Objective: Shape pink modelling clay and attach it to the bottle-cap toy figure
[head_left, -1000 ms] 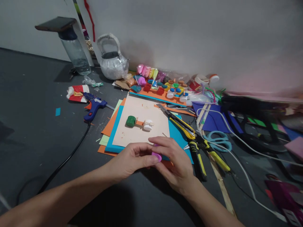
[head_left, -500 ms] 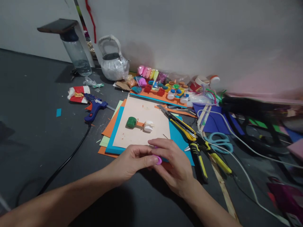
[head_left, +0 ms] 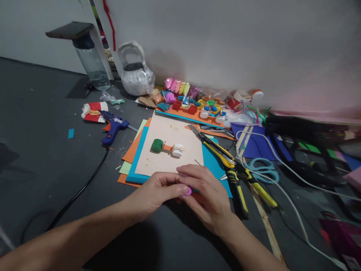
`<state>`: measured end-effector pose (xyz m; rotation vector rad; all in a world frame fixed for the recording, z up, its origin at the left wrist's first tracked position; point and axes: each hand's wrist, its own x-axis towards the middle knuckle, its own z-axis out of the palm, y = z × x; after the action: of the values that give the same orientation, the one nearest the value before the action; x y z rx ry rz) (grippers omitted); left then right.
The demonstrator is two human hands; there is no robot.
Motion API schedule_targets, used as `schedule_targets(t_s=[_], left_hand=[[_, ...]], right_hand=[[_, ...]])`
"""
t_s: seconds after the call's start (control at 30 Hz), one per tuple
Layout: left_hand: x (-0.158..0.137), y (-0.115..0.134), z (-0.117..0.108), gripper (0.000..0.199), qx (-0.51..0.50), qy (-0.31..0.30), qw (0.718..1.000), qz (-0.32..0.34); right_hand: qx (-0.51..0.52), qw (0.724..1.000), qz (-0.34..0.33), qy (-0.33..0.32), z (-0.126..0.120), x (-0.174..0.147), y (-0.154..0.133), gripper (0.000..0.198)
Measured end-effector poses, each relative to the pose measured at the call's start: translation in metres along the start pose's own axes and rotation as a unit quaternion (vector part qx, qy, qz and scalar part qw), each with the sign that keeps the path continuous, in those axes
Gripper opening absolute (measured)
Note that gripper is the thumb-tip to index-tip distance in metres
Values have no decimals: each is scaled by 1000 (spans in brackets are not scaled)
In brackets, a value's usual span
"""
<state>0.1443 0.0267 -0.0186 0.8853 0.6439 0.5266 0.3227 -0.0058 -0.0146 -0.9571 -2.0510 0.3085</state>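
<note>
A small lump of purple modelling clay [head_left: 188, 191] is pinched between my two hands, just over the near edge of the paper stack. The thumb and fingers of my left hand [head_left: 162, 190] press on it from the left. Curled fingers of my right hand [head_left: 208, 195] close around it from the other side and hide much of it. Beyond my hands, a small piece with a green roller [head_left: 157, 145], an orange strip and white discs [head_left: 178, 150] lies on the pale sheet [head_left: 160, 165].
A yellow box cutter [head_left: 218, 150], pliers [head_left: 262, 194] and blue scissors [head_left: 263, 171] lie to the right. On the left are a blue glue gun [head_left: 114, 130] and a crumpled red cup [head_left: 96, 112]. A kettle [head_left: 137, 81], bottle [head_left: 93, 66] and clay packets [head_left: 176, 86] stand along the back.
The purple clay has turned or shifted slightly between my fingers, and less of it shows. Both hands stay in nearly the same place.
</note>
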Motion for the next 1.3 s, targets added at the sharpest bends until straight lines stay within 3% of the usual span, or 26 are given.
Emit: schedule_targets(t_s=[0.73,1.3], left_hand=[[2,-1,2,26,-66,-6,997,-32],[3,-1,1,23,-100,-9,994,-34]], right_hand=[[-29,1000,1,-6,-1,1,-1,27],[-70,996,-1,-51,1,-2,4,47]])
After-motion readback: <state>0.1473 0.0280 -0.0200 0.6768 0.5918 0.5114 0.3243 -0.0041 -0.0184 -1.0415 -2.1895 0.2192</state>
